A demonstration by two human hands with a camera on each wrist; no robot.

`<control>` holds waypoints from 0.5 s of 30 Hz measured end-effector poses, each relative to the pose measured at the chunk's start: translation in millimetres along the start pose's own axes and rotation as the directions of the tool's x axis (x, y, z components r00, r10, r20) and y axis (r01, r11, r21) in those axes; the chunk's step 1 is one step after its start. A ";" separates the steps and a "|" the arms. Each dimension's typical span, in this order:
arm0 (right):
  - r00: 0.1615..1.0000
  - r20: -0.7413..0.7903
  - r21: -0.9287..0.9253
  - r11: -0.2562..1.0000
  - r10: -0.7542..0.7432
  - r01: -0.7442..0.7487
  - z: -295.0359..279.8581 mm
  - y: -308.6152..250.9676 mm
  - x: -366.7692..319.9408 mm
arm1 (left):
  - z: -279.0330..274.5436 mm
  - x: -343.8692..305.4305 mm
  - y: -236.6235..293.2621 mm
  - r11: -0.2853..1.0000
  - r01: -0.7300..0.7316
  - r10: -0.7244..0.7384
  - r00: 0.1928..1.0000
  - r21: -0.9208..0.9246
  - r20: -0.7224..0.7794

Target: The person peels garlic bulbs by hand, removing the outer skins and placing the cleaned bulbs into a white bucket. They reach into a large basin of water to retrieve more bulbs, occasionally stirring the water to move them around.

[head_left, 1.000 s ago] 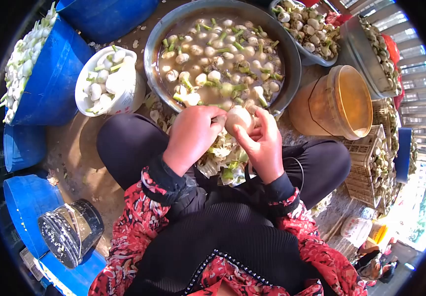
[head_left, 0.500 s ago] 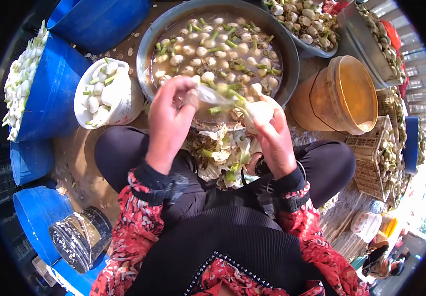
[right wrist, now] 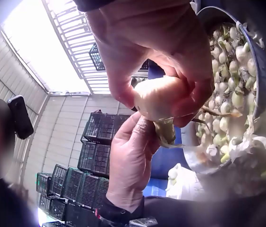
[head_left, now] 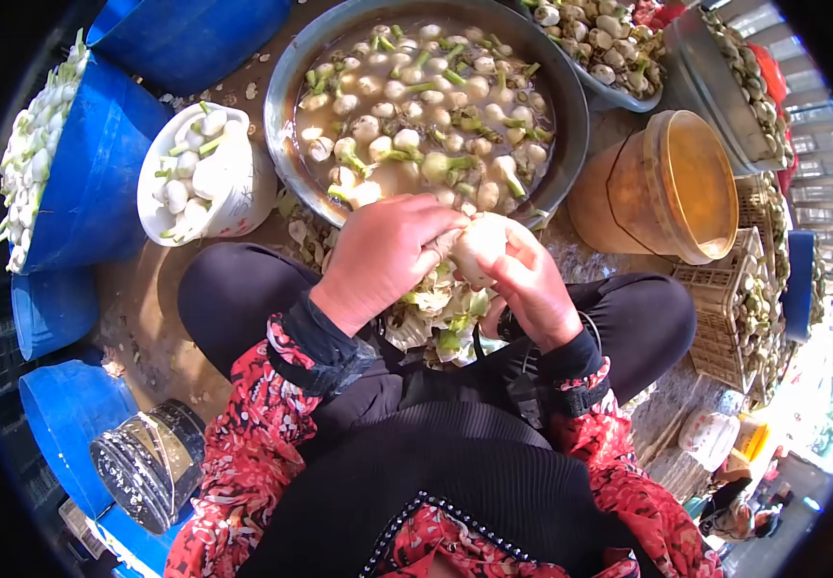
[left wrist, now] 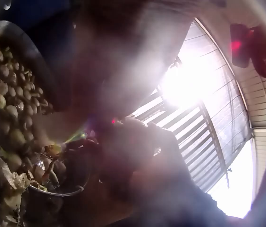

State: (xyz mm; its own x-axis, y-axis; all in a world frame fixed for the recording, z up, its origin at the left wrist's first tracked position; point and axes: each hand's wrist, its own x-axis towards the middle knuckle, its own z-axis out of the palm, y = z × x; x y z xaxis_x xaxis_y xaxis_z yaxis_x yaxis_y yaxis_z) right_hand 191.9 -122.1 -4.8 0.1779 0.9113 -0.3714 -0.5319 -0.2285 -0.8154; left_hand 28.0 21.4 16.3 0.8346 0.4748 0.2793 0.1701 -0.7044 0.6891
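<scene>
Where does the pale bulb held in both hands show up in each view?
Head: the pale bulb sits at centre, held between left hand and right hand, just below the basin.
Left wrist: cannot be made out; glare and haze cover the middle.
Right wrist: the bulb is at centre, gripped in fingers.
Shared landmark: the basin of soaking bulbs, top in head, left in left wrist, upper right in right wrist.

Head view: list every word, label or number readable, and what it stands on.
No readable text in any view.
No print shows on the bulb, basin, orange bucket or blue tubs.
White bucket: any marks on its wall are too blurred to read.
</scene>
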 end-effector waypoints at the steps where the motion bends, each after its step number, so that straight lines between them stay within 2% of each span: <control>1: 1.000 0.003 -0.035 0.999 0.020 -0.020 -0.5 2.4 1.0 | -0.5 -0.3 0.6 1.000 0.002 -0.002 1.000 0.000 -0.003; 3: 0.999 0.032 -0.053 0.999 0.012 -0.010 -0.8 6.3 5.0 | -1.1 -1.5 0.8 0.997 0.083 -0.083 0.995 0.001 0.052; 5: 0.994 0.090 -0.116 0.990 -0.068 0.079 4.9 1.5 -0.9 | 3.5 -6.4 -4.5 0.992 0.123 -0.121 0.991 -0.028 0.051; 6: 0.986 0.147 -0.204 0.973 -0.076 0.105 8.2 -5.4 -1.0 | 5.6 -7.4 -8.6 0.954 0.232 -0.221 0.972 -0.190 0.075; 7: 0.986 0.148 -0.201 0.974 -0.073 0.102 7.2 -5.5 1.0 | 6.7 -8.1 -12.4 0.878 0.334 -0.315 0.943 -0.342 0.112; 8: 0.969 0.191 -0.330 0.920 -0.155 0.212 5.8 -5.6 3.3 | 5.8 -7.8 -16.6 0.730 0.444 -0.404 0.894 -0.520 0.196; 9: 0.942 0.244 -0.450 0.833 -0.232 0.322 4.0 -5.4 4.6 | 5.8 -7.1 -16.1 0.731 0.441 -0.401 0.895 -0.520 0.195; 10: 0.934 0.226 -0.376 0.859 -0.278 0.347 0.8 1.9 7.4 | 6.6 -5.8 -15.1 0.683 0.411 -0.396 0.903 -0.604 0.167; 11: 0.933 0.227 -0.379 0.857 -0.280 0.349 2.6 -1.0 7.9 | 7.8 -5.3 -14.4 0.627 0.376 -0.394 0.909 -0.682 0.138; 13: 0.964 0.138 -0.170 0.954 -0.227 0.249 8.1 -9.5 7.5 | 7.8 -4.7 -9.6 0.636 0.352 -0.377 0.918 -0.686 0.121; 15: 0.967 0.157 -0.178 0.957 -0.201 0.228 3.3 -9.1 6.7 | 7.6 -6.9 -9.7 0.857 0.248 -0.246 0.967 -0.451 0.064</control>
State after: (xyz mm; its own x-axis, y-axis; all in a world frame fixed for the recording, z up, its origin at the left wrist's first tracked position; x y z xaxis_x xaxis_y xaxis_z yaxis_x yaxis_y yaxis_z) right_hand 195.2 -112.8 1.6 0.1486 0.9809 -0.1257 -0.3218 -0.0723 -0.9441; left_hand 24.5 21.0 2.6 0.7992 0.5982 0.0579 0.1162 -0.2483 0.9617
